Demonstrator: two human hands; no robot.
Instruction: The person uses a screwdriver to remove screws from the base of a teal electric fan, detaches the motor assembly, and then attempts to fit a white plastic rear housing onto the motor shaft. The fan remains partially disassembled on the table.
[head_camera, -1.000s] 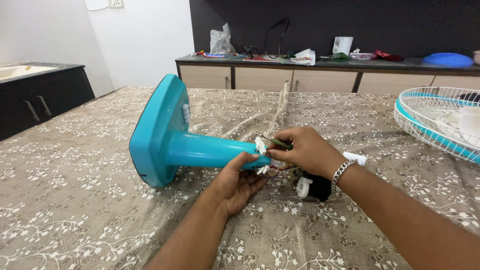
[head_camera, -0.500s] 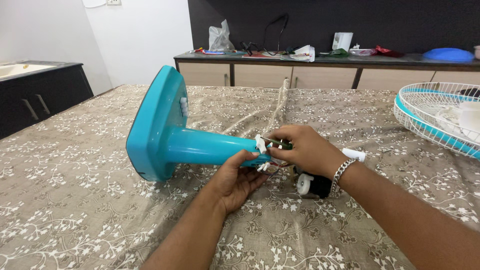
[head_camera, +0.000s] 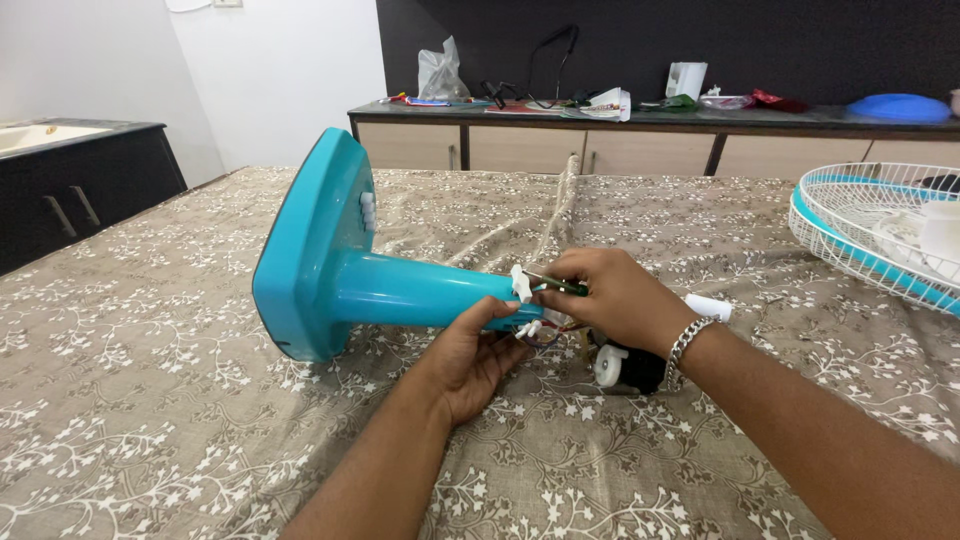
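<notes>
A turquoise fan stand (head_camera: 340, 275) lies on its side on the cloth, its flat base to the left and its neck pointing right. My left hand (head_camera: 470, 355) cups the end of the neck from below. My right hand (head_camera: 610, 295) pinches a thin green-handled tool (head_camera: 555, 285) at the neck's tip, beside a white plastic fitting (head_camera: 520, 283) and some thin wires. A black part with a white knob (head_camera: 625, 367) lies just under my right wrist, which wears a metal bracelet.
A white and turquoise fan grille (head_camera: 880, 235) lies at the right edge of the patterned brown cloth (head_camera: 180, 400). Behind it runs a long cabinet (head_camera: 600, 135) with bags and small items. A dark cabinet (head_camera: 80, 190) stands at the left.
The stand has tilted slightly and shifted a little left. Both hands stay at the neck's end with little movement.
</notes>
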